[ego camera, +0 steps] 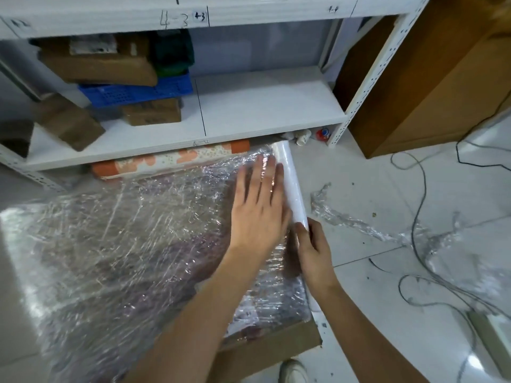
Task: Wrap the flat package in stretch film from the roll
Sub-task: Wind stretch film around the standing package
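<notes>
The flat package (116, 244) lies on the floor, film-covered. The left hand (258, 205), fingers straight and slightly spread, presses film flat (anchoring it). At its 3 o'clock, the right hand (313, 250) grips the roll (290, 183).

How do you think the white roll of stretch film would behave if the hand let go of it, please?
The roll of stretch film is a smooth cylinder lying on the flat package, so it would probably roll. The right hand grips one end alone, suggesting it is light. Its glossy surface looks slippery.
</notes>
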Demonstrator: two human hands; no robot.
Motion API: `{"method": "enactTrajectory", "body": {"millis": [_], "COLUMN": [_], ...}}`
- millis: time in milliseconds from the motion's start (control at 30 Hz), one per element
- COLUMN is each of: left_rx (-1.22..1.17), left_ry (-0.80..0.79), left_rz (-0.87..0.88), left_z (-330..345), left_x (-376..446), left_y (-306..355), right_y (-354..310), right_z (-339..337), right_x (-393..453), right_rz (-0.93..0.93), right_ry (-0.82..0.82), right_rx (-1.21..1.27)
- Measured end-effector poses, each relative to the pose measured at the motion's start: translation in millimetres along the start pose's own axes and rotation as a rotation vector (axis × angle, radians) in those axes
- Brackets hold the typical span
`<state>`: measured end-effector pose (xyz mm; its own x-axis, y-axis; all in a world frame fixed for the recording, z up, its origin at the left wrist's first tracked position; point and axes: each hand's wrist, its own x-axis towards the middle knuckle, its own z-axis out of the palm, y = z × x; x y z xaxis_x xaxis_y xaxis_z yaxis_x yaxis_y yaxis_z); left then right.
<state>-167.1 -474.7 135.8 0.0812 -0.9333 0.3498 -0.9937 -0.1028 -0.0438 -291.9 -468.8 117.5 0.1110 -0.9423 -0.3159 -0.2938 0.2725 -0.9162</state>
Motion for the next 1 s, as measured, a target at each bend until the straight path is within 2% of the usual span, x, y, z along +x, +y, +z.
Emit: {"method": "enactTrajectory", "body": {"millis": [67,133,267,367,467,533,700,867,1000], "left_rx": [0.073,0.064,0.058,0.005,0.054,0.065,0.108,0.05,0.033], "left_ry": [-0.116,-0.145,0.066,0.135,-0.008,-0.068,0.006,0.073,-0.034], "left_rz": [-0.015,-0.047,-0.112,-0.183,-0.324,-0.478,-0.701,-0.767,-0.923], "left_z": [6,11,9,6,3,-2,-13,-19,-33], "left_x": [19,27,40,45,33,22,10,18,35], "left_y": [-11,-18,-21,-18,-18,-24,-50,-59,-70], "right_y": [1,1,12,17,19,21,20,26,27], "right_z": [0,-1,-4,-8,-12,-14,-21,-18,-17], "right_x": [-1,0,6,8,11,13,17,24,26], "right_rz": [-0.001,0.001,0.0,0.032,0.066,0.065,0.056,0.055,0.031], "right_ry": [-0.01,-0.04,-0.081,-0.149,-0.22,-0.237,-0.257,-0.235,-0.266], "right_rx": [0.0,0.0,-0.005,0.056,0.09,0.092,0.157,0.098,0.005]}}
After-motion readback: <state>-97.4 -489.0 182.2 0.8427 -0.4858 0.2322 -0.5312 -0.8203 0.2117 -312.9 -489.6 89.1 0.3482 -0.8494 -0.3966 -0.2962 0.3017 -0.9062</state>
